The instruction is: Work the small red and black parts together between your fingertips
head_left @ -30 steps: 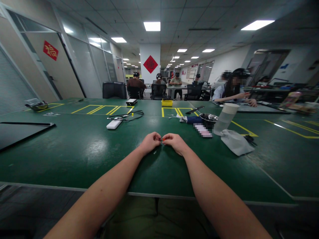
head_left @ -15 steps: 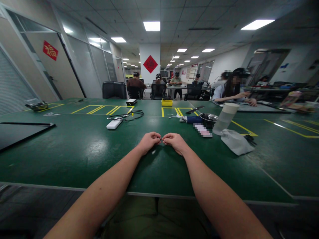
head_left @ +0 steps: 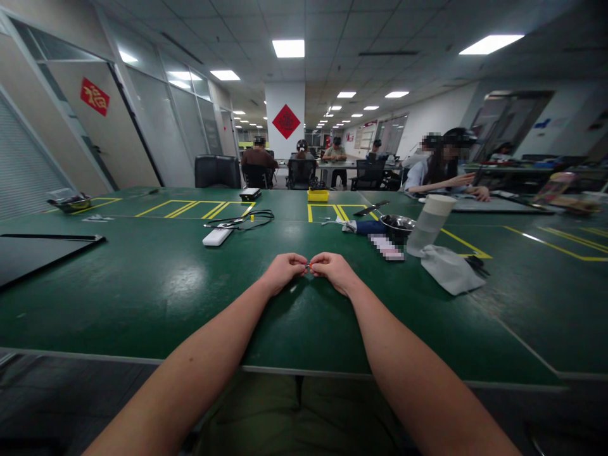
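Observation:
Both of my hands meet over the middle of the green table (head_left: 190,304), fingertips almost touching. My left hand (head_left: 285,271) is closed in a pinch, and so is my right hand (head_left: 333,271). Between the fingertips is a tiny object (head_left: 308,266) with a dark or metallic part and an orange-red spot at the right-hand fingers. It is too small to name, and the fingers cover most of it. A small pale piece (head_left: 293,288) shows on the table just below my left hand.
A white power bank (head_left: 217,235) with a dark cable lies beyond on the left. To the right are a metal bowl (head_left: 403,224), a frosted bottle (head_left: 430,228) and a grey pouch (head_left: 451,271). Farther right a person (head_left: 441,171) sits working. A yellow box (head_left: 318,196) stands at the far edge.
An orange-red spot now shows between my fingertips where only a dark bit was seen before. The hands have stayed in nearly the same place.

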`<move>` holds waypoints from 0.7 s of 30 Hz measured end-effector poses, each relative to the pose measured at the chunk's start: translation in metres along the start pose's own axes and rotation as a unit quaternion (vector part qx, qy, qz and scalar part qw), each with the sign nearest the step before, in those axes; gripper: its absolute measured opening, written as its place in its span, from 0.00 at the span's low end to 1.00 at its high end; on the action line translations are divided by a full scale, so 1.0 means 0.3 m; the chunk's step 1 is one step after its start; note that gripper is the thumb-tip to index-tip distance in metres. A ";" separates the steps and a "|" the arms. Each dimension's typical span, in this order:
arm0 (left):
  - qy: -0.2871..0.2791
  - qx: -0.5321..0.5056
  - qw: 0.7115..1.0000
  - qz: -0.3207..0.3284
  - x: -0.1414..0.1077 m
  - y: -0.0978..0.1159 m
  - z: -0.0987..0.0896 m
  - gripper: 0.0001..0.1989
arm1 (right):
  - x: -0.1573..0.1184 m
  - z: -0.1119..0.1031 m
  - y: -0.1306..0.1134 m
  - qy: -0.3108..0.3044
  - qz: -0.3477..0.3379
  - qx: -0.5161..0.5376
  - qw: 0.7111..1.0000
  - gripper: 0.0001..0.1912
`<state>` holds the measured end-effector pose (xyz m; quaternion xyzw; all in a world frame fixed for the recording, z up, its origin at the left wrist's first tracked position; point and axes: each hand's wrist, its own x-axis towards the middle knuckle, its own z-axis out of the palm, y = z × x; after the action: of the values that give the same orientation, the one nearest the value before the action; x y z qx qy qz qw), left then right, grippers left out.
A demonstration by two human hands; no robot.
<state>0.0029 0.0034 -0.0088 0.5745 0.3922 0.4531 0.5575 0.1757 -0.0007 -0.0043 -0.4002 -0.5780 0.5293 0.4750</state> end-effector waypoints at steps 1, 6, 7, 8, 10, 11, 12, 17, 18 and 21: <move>-0.001 0.001 1.000 -0.003 -0.001 0.002 0.001 0.11 | -0.001 -0.001 0.000 -0.003 -0.003 -0.001 1.000 0.10; -0.002 0.002 1.000 -0.002 -0.007 0.008 0.002 0.10 | -0.004 -0.006 0.001 -0.003 -0.012 -0.007 1.000 0.11; -0.003 0.004 1.000 0.000 -0.007 0.008 0.001 0.10 | -0.002 -0.007 0.003 -0.002 -0.013 -0.006 1.000 0.11; -0.003 0.005 1.000 0.001 -0.007 0.006 0.001 0.10 | -0.001 -0.008 0.005 -0.002 -0.014 -0.006 1.000 0.11; -0.001 0.006 1.000 0.004 -0.005 0.004 0.000 0.10 | 0.003 -0.009 0.008 -0.003 -0.015 -0.003 1.000 0.10; 0.000 0.004 1.000 0.005 -0.005 0.003 0.000 0.10 | 0.004 -0.009 0.010 -0.001 -0.016 -0.002 1.000 0.10; 0.000 0.001 1.000 0.007 -0.004 0.002 0.000 0.10 | 0.006 -0.009 0.011 0.002 -0.015 0.000 1.000 0.10; -0.007 0.003 1.000 0.007 -0.004 0.005 0.000 0.11 | 0.005 -0.010 0.014 -0.006 -0.014 0.003 1.000 0.11; -0.010 0.003 1.000 0.004 -0.005 0.007 0.000 0.11 | 0.004 -0.011 0.015 -0.011 -0.016 0.002 1.000 0.11; -0.028 -0.001 1.000 -0.005 -0.010 0.014 0.000 0.10 | 0.004 -0.014 0.020 -0.023 -0.018 -0.001 1.000 0.11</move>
<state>0.0018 0.0003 -0.0048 0.5842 0.3789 0.4349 0.5709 0.1793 0.0020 -0.0102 -0.3785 -0.5962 0.5290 0.4705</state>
